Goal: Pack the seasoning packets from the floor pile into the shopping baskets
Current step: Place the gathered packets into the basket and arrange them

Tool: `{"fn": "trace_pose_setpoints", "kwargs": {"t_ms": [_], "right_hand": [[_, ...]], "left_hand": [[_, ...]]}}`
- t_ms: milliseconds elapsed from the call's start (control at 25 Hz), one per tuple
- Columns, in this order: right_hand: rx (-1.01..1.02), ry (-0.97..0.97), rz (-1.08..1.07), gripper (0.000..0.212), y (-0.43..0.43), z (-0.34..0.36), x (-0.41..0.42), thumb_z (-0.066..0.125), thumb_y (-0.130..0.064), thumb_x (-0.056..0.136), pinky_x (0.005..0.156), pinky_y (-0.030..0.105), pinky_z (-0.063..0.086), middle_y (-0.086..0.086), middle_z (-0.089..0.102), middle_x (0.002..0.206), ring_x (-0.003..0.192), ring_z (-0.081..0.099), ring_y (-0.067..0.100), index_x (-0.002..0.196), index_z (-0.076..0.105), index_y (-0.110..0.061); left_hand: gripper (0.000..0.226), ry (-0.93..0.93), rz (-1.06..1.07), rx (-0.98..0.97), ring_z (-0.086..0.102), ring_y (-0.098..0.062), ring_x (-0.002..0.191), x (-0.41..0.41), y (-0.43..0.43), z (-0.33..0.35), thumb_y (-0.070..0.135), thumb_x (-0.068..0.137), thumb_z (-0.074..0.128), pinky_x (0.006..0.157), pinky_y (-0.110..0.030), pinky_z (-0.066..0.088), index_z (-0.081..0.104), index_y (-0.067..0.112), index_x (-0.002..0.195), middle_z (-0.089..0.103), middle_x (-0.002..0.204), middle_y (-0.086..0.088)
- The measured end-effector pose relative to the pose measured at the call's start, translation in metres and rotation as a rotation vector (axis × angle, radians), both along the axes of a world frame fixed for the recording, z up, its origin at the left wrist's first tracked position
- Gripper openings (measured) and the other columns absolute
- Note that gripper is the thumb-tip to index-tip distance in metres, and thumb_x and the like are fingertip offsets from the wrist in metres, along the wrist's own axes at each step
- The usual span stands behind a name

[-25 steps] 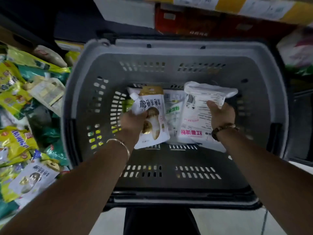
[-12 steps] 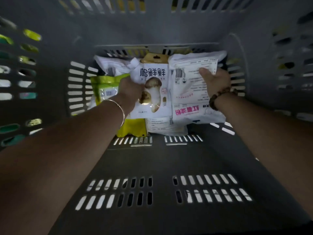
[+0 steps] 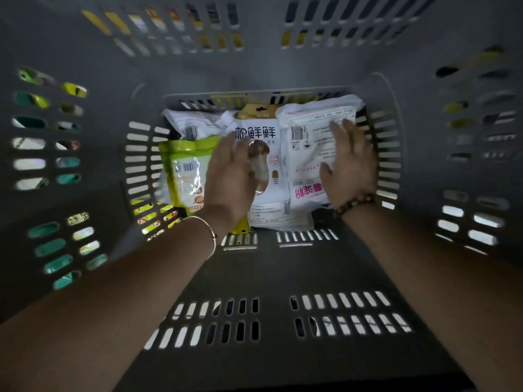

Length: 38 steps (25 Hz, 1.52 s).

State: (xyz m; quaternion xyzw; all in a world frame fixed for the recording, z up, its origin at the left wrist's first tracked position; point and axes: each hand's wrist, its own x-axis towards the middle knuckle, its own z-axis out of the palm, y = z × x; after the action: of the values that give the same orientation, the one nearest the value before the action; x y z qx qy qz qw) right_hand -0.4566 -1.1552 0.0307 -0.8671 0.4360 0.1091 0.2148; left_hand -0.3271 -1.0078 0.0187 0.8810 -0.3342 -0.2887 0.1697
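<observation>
The white mushroom packet (image 3: pixel 264 131) lies at the far end of the basket (image 3: pixel 254 278) under the left hand (image 3: pixel 229 176), whose fingers are straight and spread with nothing gripped. A white packet with pink lettering (image 3: pixel 308 154) lies just beside it under the right hand (image 3: pixel 348 165), which is equally flat and holds nothing; motion blur hides whether either palm touches. Left of the left hand sits a green packet (image 3: pixel 185 171), with another white packet (image 3: pixel 192 123) beyond it against the far wall.
</observation>
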Motion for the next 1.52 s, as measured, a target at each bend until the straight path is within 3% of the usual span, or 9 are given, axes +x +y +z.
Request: {"fn": "trace_pose_setpoints", "kwargs": {"t_ms": [80,160,360,600,760,920,1040,1360,1520], "right_hand": [[0.094,0.2,0.204,0.091,0.002,-0.009,-0.004,0.063,-0.022,0.085,0.118,0.042,0.002,0.005,-0.012,0.157,0.145,-0.009,0.025,0.15,-0.002,-0.026],[0.107,0.291,0.276,0.102,-0.002,-0.024,-0.004,0.066,-0.025,0.083,0.116,0.046,-0.004,0.004,-0.026,0.154,0.143,-0.02,0.026,0.148,-0.012,-0.03],[0.309,0.427,0.242,0.119,-0.008,-0.054,0.005,0.076,-0.022,0.075,0.116,0.053,0.013,0.001,-0.034,0.151,0.144,-0.014,0.026,0.144,-0.02,-0.036],[0.392,0.454,0.173,0.114,-0.01,-0.061,0.008,0.074,-0.018,0.079,0.114,0.051,0.02,-0.002,-0.03,0.152,0.145,-0.006,0.025,0.145,-0.017,-0.04],[0.397,0.468,0.134,0.094,-0.012,-0.046,0.005,0.066,-0.021,0.086,0.117,0.044,0.017,0.002,-0.013,0.158,0.145,0.004,0.028,0.15,-0.003,-0.031],[0.39,0.28,0.005,0.071,-0.01,0.0,0.006,0.059,-0.021,0.089,0.112,0.035,0.03,0.003,0.023,0.155,0.138,0.03,0.026,0.149,0.02,-0.023],[0.415,0.144,-0.087,0.065,-0.005,0.049,0.006,0.058,-0.02,0.09,0.111,0.03,0.03,0.003,0.032,0.151,0.135,0.035,0.023,0.147,0.027,-0.024],[0.391,0.011,-0.051,0.058,0.013,0.165,0.024,0.06,-0.02,0.088,0.104,0.021,0.031,0.0,0.044,0.144,0.128,0.044,0.017,0.142,0.037,-0.023],[0.389,-0.101,0.025,0.055,0.04,0.204,0.031,0.062,-0.018,0.087,0.102,0.016,0.028,0.0,0.046,0.142,0.129,0.044,0.016,0.138,0.044,-0.02]], "left_hand": [[0.073,-0.047,-0.239,0.103,0.008,-0.032,0.145,-0.003,-0.003,-0.008,0.02,0.084,0.065,0.117,-0.04,0.013,0.027,0.013,0.146,0.012,0.157,-0.016],[0.076,-0.074,-0.321,0.218,-0.002,-0.032,0.146,-0.001,-0.009,-0.018,0.029,0.089,0.057,0.118,-0.042,0.007,0.014,0.013,0.15,-0.001,0.159,-0.014],[0.073,-0.095,-0.42,0.443,-0.018,-0.031,0.144,0.005,-0.009,-0.04,0.042,0.099,0.029,0.118,-0.043,-0.002,-0.013,0.011,0.149,-0.022,0.156,-0.014],[0.072,-0.106,-0.45,0.501,-0.02,-0.03,0.143,0.006,-0.011,-0.05,0.044,0.099,0.023,0.117,-0.043,-0.003,-0.019,0.012,0.148,-0.026,0.154,-0.014],[0.074,-0.03,-0.399,0.428,-0.01,-0.03,0.146,0.01,-0.013,-0.034,0.037,0.095,0.042,0.118,-0.043,0.009,-0.001,0.014,0.151,-0.015,0.158,-0.014],[0.045,0.22,-0.038,0.161,0.035,-0.032,0.135,0.012,-0.01,-0.003,0.014,0.086,0.047,0.103,-0.04,0.039,0.047,0.028,0.128,0.034,0.147,-0.016],[0.042,0.358,0.368,0.156,0.047,-0.028,0.125,0.013,-0.005,0.039,0.017,0.093,0.05,0.1,-0.033,0.04,0.046,0.021,0.135,0.045,0.14,-0.01],[0.042,0.263,0.43,0.059,0.05,-0.018,0.118,0.008,0.036,0.175,0.015,0.093,0.052,0.08,-0.013,0.03,0.048,0.017,0.135,0.048,0.139,-0.004],[0.043,0.218,0.483,0.0,0.051,-0.019,0.116,-0.004,0.068,0.229,0.014,0.091,0.055,0.087,-0.022,0.037,0.049,0.017,0.133,0.048,0.135,-0.006]]}}
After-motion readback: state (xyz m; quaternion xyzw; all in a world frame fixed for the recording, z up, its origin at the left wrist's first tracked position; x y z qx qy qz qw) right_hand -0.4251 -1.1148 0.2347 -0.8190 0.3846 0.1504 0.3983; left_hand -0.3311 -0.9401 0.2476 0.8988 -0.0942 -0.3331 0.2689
